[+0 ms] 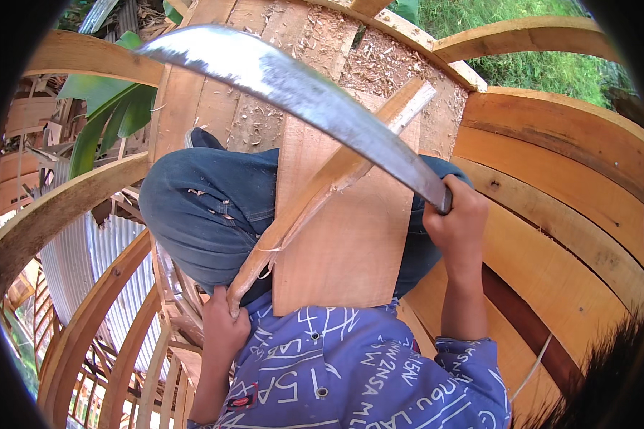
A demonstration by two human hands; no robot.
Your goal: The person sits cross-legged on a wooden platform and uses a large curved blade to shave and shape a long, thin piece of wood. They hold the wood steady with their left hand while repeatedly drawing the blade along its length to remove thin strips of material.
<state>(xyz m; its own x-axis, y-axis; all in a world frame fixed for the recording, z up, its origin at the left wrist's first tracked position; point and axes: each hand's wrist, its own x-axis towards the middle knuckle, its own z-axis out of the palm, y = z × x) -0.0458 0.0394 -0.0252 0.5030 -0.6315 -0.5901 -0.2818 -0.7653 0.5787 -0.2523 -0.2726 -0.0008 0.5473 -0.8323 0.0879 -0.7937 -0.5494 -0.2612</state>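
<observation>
In my right hand [461,220] is the handle of a machete [300,93], its long curved blade reaching up and left across the view. My left hand [224,319] grips the near end of a rough wooden stick [300,204]. The stick slants away to the upper right, and its far end passes behind the blade; whether the two touch I cannot tell. Under the stick lies a wide flat board [343,250], resting across my lap between my bent legs in torn blue jeans [207,200].
Wood shavings [383,68] litter the plank floor [265,121] ahead. A wall of wooden planks [551,214] rises on the right. Curved wooden ribs [93,314] stand on the left, with corrugated metal sheets [114,268] and a large green leaf [114,114] beyond them.
</observation>
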